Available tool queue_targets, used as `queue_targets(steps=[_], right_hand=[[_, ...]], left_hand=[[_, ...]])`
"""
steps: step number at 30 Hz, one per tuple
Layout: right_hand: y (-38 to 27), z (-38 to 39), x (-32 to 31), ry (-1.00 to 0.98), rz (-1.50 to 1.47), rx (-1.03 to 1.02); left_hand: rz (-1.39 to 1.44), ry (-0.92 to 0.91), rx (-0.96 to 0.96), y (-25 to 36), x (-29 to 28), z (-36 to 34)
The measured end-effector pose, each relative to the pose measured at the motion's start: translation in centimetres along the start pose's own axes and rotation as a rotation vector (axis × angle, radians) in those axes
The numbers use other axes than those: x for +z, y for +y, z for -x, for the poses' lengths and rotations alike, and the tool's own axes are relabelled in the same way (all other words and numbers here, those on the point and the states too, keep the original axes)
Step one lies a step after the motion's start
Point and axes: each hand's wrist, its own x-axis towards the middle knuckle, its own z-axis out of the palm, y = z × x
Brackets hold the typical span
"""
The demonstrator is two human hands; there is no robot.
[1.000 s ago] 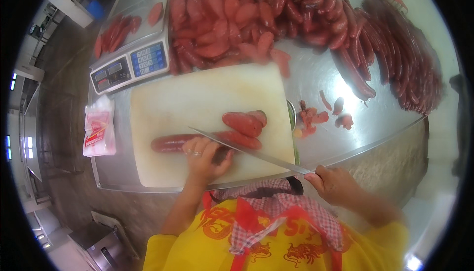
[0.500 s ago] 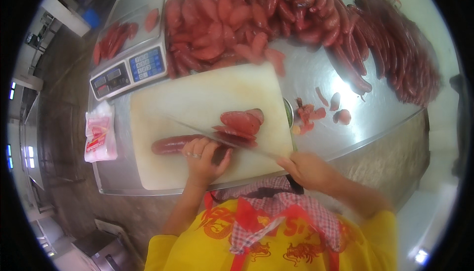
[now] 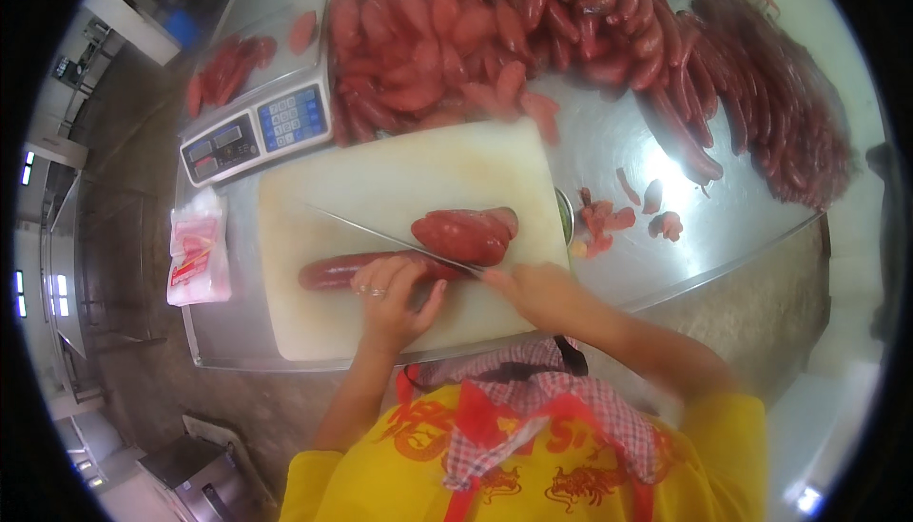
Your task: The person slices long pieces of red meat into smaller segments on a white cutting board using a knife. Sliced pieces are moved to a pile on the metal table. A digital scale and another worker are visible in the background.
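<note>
On the white plastic cutting board (image 3: 399, 189), the left hand (image 3: 388, 292), fingers curled, pins a long red sausage (image 3: 333, 271), hiding its near end. The right hand (image 3: 533, 292) grips a thin steel knife (image 3: 380, 235), handle hidden. A clear pink-printed packet (image 3: 197, 261) lies left of the board.

Meat-processing kitchen, steel table (image 3: 723, 237), scale (image 3: 255, 132), sausages (image 3: 590, 18)

A stainless steel table (image 3: 609, 175) carries the work, its surface glaring under overhead light to the right of the grip and its front edge running just below it. Beyond the table's left edge lies a dull grey-brown floor (image 3: 124, 237), with a pale cabinet (image 3: 128, 23) far up-left and a metal box unit (image 3: 195, 470) on the floor down-left. Bright window-like panes (image 3: 29, 165) show at the far left rim.
</note>
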Motion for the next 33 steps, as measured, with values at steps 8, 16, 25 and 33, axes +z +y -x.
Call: queue_targets(steps=[8,16,25,33], right_hand=[[0.3,10.3,-5.2,-0.068,-0.076,0.196],[-2.0,-2.2,1.6,-0.042,-0.006,-0.035],[-1.2,9.7,-5.0,-0.131,-0.096,0.188],[-3.0,-2.2,3.5,0.083,0.042,-0.137]], left_hand=[[-0.024,-0.017,-0.016,-1.2,-0.5,0.6],[-0.012,-0.002,-0.022,-0.6,-0.9,1.1],[-0.027,-0.015,0.009,-2.6,-2.2,1.6],[-0.013,0.014,-0.01,-2.0,-2.1,1.6]])
